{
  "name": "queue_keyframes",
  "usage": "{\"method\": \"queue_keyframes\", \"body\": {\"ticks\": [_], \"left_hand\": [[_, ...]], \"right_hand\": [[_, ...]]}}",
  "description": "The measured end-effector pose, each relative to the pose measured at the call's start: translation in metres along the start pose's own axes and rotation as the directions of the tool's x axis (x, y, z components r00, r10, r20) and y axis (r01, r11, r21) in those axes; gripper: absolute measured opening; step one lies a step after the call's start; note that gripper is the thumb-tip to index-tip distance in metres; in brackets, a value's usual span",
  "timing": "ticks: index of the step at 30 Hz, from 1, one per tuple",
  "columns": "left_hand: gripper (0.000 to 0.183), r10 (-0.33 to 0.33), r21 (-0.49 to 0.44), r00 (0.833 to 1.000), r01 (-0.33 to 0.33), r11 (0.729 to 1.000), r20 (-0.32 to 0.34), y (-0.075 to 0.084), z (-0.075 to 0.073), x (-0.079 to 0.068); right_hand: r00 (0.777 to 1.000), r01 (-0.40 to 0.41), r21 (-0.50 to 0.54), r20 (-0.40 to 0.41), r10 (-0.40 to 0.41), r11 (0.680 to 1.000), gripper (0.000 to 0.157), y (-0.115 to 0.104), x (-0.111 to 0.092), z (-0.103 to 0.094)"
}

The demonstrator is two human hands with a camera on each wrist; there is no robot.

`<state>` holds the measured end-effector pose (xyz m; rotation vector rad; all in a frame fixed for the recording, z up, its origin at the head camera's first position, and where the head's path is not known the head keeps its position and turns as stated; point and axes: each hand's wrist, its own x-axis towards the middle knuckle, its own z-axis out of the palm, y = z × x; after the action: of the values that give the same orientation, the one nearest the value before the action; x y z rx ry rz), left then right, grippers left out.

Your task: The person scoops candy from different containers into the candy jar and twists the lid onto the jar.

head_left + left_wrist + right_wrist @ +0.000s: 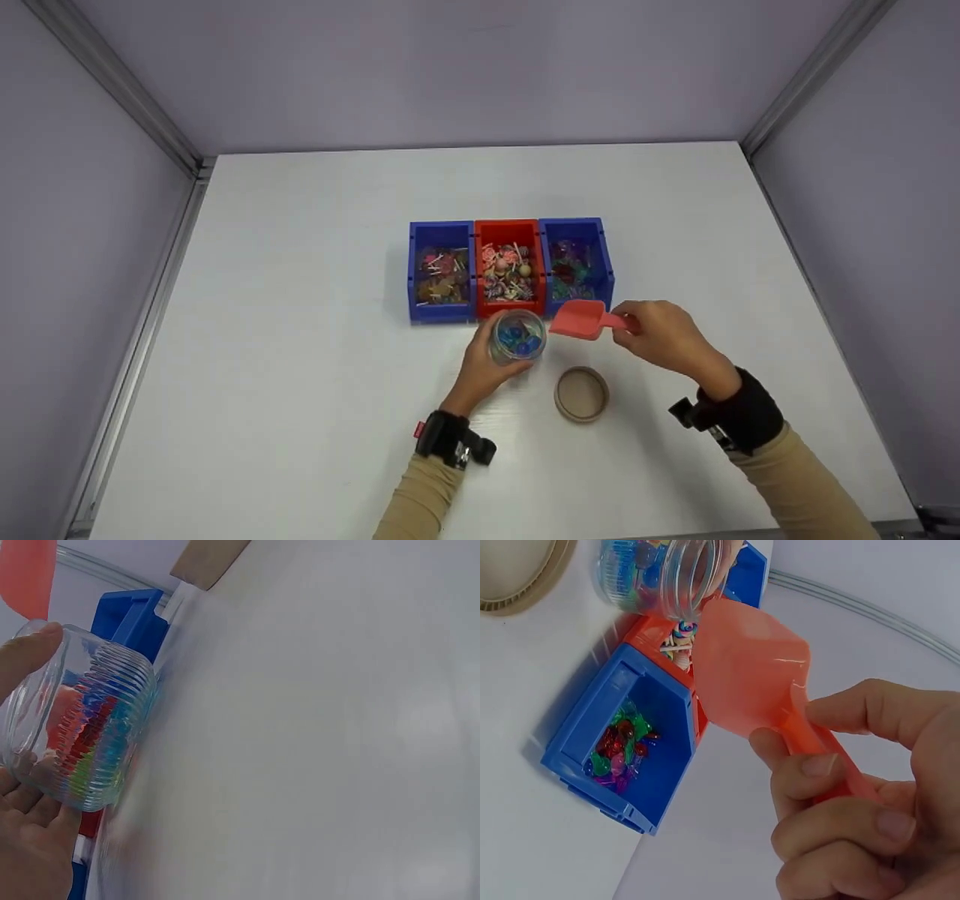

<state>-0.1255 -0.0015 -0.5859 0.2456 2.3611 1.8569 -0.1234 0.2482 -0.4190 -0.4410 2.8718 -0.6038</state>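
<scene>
My left hand grips a clear ribbed glass jar, its open mouth facing up toward the head view. Blue and other coloured pieces lie inside the jar. In my right hand is a small red scoop, pinched by its handle between thumb and curled fingers. The scoop's blade appears bare and stands just right of the jar's rim. Behind the jar is a red bin of small candy-like pieces, and a blue bin of clear coloured pieces stands beside it.
A round tan lid lies on the white table below the scoop. Another blue bin of small pieces adjoins the red bin on the left. Grey walls enclose the table at the back and sides.
</scene>
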Motion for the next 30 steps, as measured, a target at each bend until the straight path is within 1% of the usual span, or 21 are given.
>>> {"method": "queue_keyframes", "body": {"ticks": [5,10,15,20,23,25,28,30], "left_hand": [[0.090,-0.004,0.008,1.000,0.004,1.000,0.004,0.000,0.000,0.000],[0.090,-0.021,0.012,1.000,0.021,1.000,0.004,-0.002,0.001,0.001],[0.089,-0.014,0.003,1.000,0.014,1.000,-0.003,-0.002,0.001,0.000],[0.089,-0.007,-0.006,1.000,0.007,1.000,-0.005,-0.002,0.002,0.000],[0.089,-0.004,0.001,1.000,0.004,1.000,0.000,-0.004,0.003,0.000],[0.089,-0.007,0.002,1.000,0.007,1.000,0.001,-0.004,0.003,0.000],[0.089,-0.008,-0.002,1.000,0.008,1.000,-0.003,-0.004,0.003,0.000],[0.089,-0.011,-0.010,1.000,0.011,1.000,-0.005,-0.004,0.003,0.000]], "right_hand": [[1.000,-0.025,-0.001,0.008,0.025,1.000,0.021,0.004,0.009,-0.005],[0.998,-0.055,0.003,-0.020,0.056,0.998,0.019,0.008,0.018,-0.006],[0.997,-0.072,0.021,-0.033,0.073,0.997,0.021,0.012,0.030,-0.005],[0.994,-0.107,0.034,-0.002,0.107,0.994,0.026,0.016,0.043,-0.006],[0.989,-0.144,0.048,0.024,0.143,0.988,0.029,0.019,0.052,-0.008],[0.984,-0.173,0.056,0.046,0.170,0.983,0.034,0.021,0.058,-0.009],[0.966,-0.239,0.054,0.117,0.232,0.969,0.040,0.024,0.070,-0.011],[0.946,-0.289,0.035,0.161,0.280,0.957,0.040,0.024,0.078,-0.013]]}}
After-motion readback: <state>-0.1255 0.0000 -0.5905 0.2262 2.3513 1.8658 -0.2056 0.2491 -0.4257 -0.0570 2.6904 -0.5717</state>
